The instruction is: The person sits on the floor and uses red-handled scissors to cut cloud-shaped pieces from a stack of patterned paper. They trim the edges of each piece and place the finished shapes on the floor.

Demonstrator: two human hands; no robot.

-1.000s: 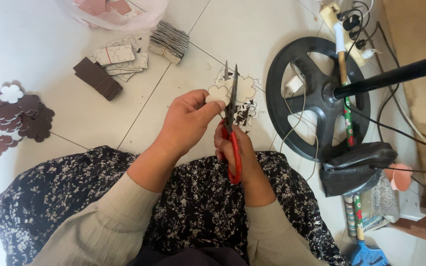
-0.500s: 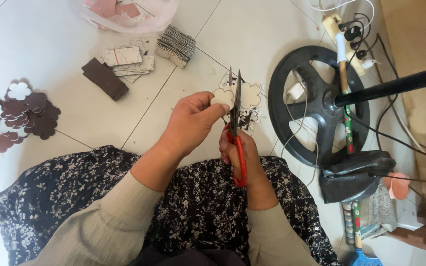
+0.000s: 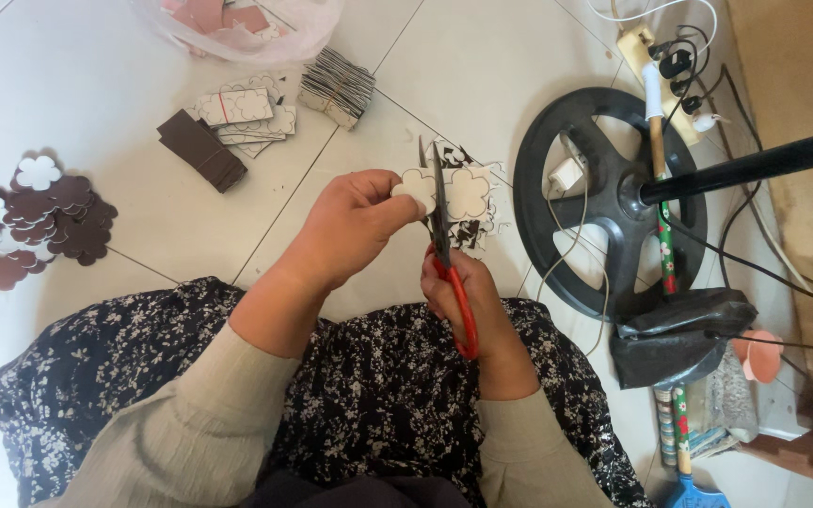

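My left hand (image 3: 345,230) pinches a white card piece with flower outlines (image 3: 468,193) at its left flower, holding it up over the floor. My right hand (image 3: 468,301) grips red-handled scissors (image 3: 444,245), whose dark blades point away from me and cut into the card between two flower shapes. Both hands sit above my lap, which is covered by a dark floral skirt (image 3: 369,395). Small offcuts (image 3: 468,235) lie on the tiles under the card.
Brown and white cut flower shapes (image 3: 30,212) lie at the left. A dark brown card stack (image 3: 201,149), printed sheets (image 3: 242,113), a striped bundle (image 3: 336,89) and a plastic bag (image 3: 247,23) lie ahead. A black round fan base (image 3: 604,202) with cables stands at the right.
The card and scissors stay in the same grip; the blades have worked slightly further along the flower outline. The view has shifted a little.
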